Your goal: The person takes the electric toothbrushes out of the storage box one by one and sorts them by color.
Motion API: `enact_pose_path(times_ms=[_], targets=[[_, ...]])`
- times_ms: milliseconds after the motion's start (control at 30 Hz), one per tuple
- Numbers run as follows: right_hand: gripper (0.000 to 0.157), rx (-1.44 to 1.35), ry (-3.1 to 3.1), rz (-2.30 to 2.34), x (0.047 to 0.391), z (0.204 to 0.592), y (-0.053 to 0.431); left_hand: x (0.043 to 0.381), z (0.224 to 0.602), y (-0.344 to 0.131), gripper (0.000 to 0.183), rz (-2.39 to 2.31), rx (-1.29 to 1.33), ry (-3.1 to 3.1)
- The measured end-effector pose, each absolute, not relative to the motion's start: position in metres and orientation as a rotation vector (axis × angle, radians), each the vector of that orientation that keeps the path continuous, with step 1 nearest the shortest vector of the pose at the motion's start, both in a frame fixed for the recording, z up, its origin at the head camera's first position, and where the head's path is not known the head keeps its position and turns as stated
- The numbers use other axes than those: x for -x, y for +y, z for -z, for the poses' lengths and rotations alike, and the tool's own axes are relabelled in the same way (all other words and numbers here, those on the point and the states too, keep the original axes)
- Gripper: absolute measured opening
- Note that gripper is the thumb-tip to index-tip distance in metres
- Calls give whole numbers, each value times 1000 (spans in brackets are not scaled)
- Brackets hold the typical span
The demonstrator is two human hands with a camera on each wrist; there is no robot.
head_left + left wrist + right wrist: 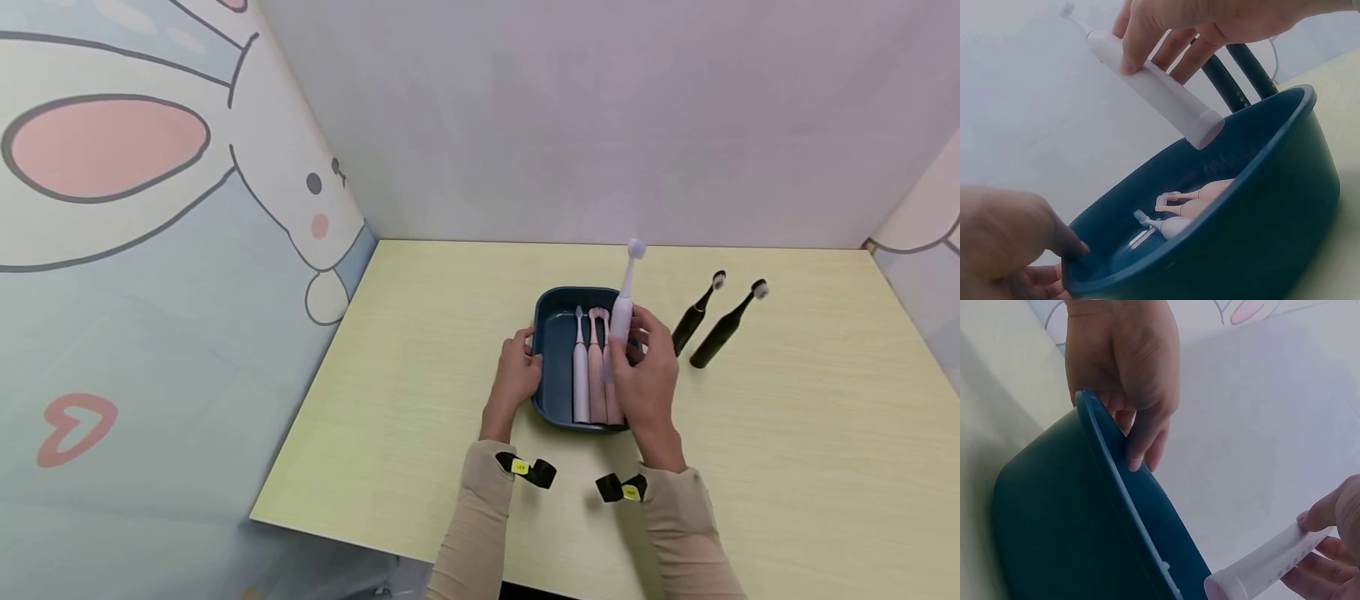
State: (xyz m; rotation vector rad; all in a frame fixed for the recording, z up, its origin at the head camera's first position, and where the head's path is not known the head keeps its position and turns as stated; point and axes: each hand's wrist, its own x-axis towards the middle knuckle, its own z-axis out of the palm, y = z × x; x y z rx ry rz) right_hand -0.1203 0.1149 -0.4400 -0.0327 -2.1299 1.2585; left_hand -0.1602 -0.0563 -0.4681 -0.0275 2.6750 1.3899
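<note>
My right hand [651, 379] pinches a white electric toothbrush [622, 312] by its handle, above the right side of a dark blue plastic basin [553, 371]. Its brush head points up and away; in the left wrist view the handle's flat bottom end [1210, 129] hangs over the basin's rim. Thumb inside and fingers outside, my left hand [517, 372] grips the basin's left wall. Within the basin lie another white electric toothbrush [581, 383] and two pink ones [597, 383], side by side with their heads toward the far end.
Two black electric toothbrushes, a nearer one [723, 335] and one beside it [692, 321], are on the pale yellow table [420, 375] right of the basin. A plain light wall [570, 133] rises behind the table, and a wall with a cartoon print [187, 333] stands to the left.
</note>
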Motion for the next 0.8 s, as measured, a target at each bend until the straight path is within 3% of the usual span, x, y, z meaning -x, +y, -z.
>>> enact_pose_path(times_ms=[800], targets=[[44, 86, -1909, -1239, 115, 439, 138, 160, 470, -55, 47, -1392, 23, 2684]])
